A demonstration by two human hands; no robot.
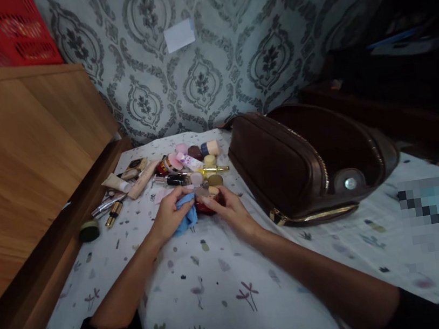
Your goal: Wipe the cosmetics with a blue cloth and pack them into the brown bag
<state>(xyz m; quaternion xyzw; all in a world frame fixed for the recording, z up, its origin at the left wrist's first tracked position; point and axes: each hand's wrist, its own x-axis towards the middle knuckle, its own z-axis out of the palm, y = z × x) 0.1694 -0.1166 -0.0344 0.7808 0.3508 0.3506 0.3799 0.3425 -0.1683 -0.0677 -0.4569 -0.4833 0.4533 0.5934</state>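
My left hand (pixel 170 210) is closed around a blue cloth (pixel 186 216), pressing it against a small dark red compact (pixel 205 205). My right hand (pixel 229 209) grips that compact from the right, fingers curled over its top. Both hands rest on a white patterned sheet (pixel 221 289). Just behind them lies a heap of cosmetics (pixel 187 166): tubes, small jars, lipsticks and pink containers.
An open brown zip pouch (pixel 305 163) lies to the right of the hands, with a round mirror (pixel 350 183) inside. A wooden headboard (pixel 18 160) runs along the left. A dark round jar (pixel 89 231) and a gold lipstick (pixel 112 214) lie near it. Patterned wallpaper (pixel 228 49) stands behind.
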